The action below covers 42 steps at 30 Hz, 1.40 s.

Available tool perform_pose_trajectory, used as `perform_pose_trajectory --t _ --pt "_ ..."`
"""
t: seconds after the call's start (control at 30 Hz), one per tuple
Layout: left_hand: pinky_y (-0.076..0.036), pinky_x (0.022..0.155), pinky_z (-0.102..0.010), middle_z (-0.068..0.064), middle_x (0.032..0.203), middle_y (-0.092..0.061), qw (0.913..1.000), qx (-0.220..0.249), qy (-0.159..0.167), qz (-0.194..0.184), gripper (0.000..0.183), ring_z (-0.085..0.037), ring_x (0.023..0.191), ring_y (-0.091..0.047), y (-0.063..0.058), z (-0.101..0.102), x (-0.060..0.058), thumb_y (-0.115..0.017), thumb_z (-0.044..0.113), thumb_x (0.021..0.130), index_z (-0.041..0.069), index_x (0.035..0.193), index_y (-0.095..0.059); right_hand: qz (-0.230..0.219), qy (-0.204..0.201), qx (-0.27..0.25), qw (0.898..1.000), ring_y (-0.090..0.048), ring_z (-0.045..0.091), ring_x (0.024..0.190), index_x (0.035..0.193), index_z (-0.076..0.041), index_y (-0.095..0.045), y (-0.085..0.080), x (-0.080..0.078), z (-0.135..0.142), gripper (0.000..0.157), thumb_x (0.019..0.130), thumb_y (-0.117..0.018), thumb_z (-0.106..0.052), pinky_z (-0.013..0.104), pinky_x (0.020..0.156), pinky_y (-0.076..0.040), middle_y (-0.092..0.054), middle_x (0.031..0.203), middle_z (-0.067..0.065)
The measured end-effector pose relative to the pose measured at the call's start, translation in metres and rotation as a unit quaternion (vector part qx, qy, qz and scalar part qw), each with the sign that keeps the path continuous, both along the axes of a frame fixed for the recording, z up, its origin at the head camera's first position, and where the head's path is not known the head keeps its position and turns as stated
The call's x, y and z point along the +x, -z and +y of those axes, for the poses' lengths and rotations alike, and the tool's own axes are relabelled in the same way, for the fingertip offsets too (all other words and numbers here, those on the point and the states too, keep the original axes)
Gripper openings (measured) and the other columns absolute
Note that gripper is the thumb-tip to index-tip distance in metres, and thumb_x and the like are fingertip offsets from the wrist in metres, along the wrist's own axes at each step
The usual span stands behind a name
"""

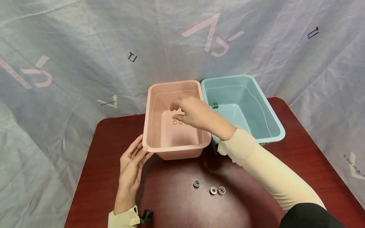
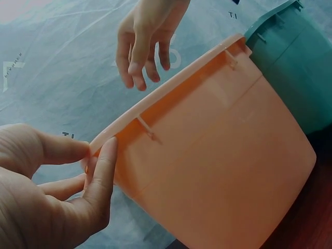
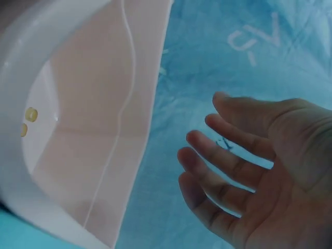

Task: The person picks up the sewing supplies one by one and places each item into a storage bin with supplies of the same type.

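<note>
My left hand (image 1: 132, 167) pinches the near left corner of the pink plastic bin (image 1: 176, 148) between thumb and fingers. In the left wrist view, its fingertips (image 2: 106, 155) lie on both sides of the rim. Above the pink bin hangs my right hand (image 1: 194, 112), fingers loosely bent and apart. Its palm faces the right wrist view with nothing in it. Two small yellow round pieces (image 3: 31, 114) lie on the bin's floor, partly below the right hand in the head view.
A light blue bin (image 1: 269, 139) stands against the pink one's right side, with a small green spool (image 1: 215, 105) inside. Three small spoked round pieces, one dark (image 1: 196, 183), one silvery (image 1: 213, 190) and one tan (image 1: 221, 190), lie on the red-brown table (image 1: 171, 202). A printed grey cloth (image 1: 159, 38) hangs behind.
</note>
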<state>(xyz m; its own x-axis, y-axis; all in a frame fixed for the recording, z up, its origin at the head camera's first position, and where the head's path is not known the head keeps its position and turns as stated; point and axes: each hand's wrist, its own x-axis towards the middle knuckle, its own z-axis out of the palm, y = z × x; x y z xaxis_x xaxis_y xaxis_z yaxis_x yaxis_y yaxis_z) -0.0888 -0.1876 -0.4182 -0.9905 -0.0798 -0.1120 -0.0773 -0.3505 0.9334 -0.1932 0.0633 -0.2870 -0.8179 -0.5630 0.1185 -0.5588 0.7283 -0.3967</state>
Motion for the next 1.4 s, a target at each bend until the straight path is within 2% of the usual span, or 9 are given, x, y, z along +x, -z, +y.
perform_pose_trajectory --t 0.07,0.2,0.33,0.63,0.77,1.07,1.4 --pt "-0.063 0.095 -0.028 -0.016 0.143 -0.053 1.0 0.003 -0.001 0.001 0.055 -0.023 0.129 -0.061 0.001 -0.001 -0.001 -0.057 -0.005 0.103 0.008 0.155 -0.048 0.001 -0.011 -0.01 1.0 -0.068 0.02 0.112 0.122 -0.016 -0.072 -0.001 0.005 0.005 0.028 0.096 -0.078 -0.027 0.039 0.093 -0.059 -0.073 0.123 -0.001" --pt "-0.064 0.093 -0.027 -0.016 0.142 -0.053 1.0 0.007 -0.006 0.001 0.054 -0.022 0.125 -0.062 0.001 -0.003 -0.002 -0.056 -0.007 0.103 0.007 0.154 -0.049 0.01 -0.058 -0.034 0.998 -0.067 0.022 0.112 0.124 -0.013 -0.071 0.0 0.012 0.014 0.031 0.097 -0.077 -0.025 0.038 0.095 -0.058 -0.071 0.126 0.001" --pt "-0.064 0.093 -0.027 -0.016 0.143 -0.052 1.0 0.002 -0.004 0.003 0.054 -0.023 0.125 -0.062 0.0 -0.005 -0.002 -0.057 -0.005 0.103 0.008 0.155 -0.049 0.014 -0.104 -0.055 0.993 -0.063 0.021 0.118 0.128 -0.012 -0.068 0.003 0.016 0.02 0.033 0.098 -0.075 -0.022 0.038 0.103 -0.054 -0.069 0.127 0.001" --pt "-0.063 0.094 -0.028 -0.017 0.143 -0.052 1.0 0.005 0.0 0.005 0.054 -0.024 0.128 -0.061 -0.002 -0.005 -0.005 -0.057 -0.004 0.103 0.009 0.155 -0.048 0.051 -0.192 -0.108 0.974 -0.06 0.018 0.126 0.133 -0.013 -0.065 0.013 0.03 0.027 0.04 0.096 -0.076 -0.024 0.037 0.113 -0.049 -0.068 0.132 0.0" --pt "-0.063 0.094 -0.028 -0.017 0.144 -0.052 0.9999 0.01 -0.003 0.004 0.054 -0.024 0.128 -0.061 -0.003 -0.006 -0.005 -0.056 -0.006 0.103 0.008 0.155 -0.048 0.058 -0.21 -0.111 0.97 -0.057 0.015 0.131 0.133 -0.013 -0.066 0.016 0.037 0.03 0.04 0.098 -0.075 -0.027 0.036 0.118 -0.044 -0.067 0.134 -0.002" --pt "-0.063 0.094 -0.028 -0.018 0.145 -0.052 0.9998 0.016 -0.01 0.009 0.054 -0.024 0.127 -0.061 -0.004 -0.007 -0.006 -0.055 -0.008 0.103 0.007 0.155 -0.048 0.077 -0.233 -0.118 0.962 -0.055 0.017 0.137 0.132 -0.017 -0.067 0.022 0.054 0.038 0.038 0.098 -0.075 -0.031 0.038 0.122 -0.045 -0.066 0.136 -0.003" --pt "-0.064 0.094 -0.029 -0.017 0.142 -0.053 0.9997 0.02 -0.008 0.007 0.054 -0.024 0.127 -0.061 -0.004 -0.008 -0.007 -0.055 -0.008 0.103 0.007 0.155 -0.049 0.054 -0.26 -0.176 0.948 -0.059 0.011 0.129 0.132 -0.019 -0.066 0.041 0.075 0.048 0.04 0.096 -0.078 -0.029 0.031 0.114 -0.05 -0.066 0.132 -0.006"
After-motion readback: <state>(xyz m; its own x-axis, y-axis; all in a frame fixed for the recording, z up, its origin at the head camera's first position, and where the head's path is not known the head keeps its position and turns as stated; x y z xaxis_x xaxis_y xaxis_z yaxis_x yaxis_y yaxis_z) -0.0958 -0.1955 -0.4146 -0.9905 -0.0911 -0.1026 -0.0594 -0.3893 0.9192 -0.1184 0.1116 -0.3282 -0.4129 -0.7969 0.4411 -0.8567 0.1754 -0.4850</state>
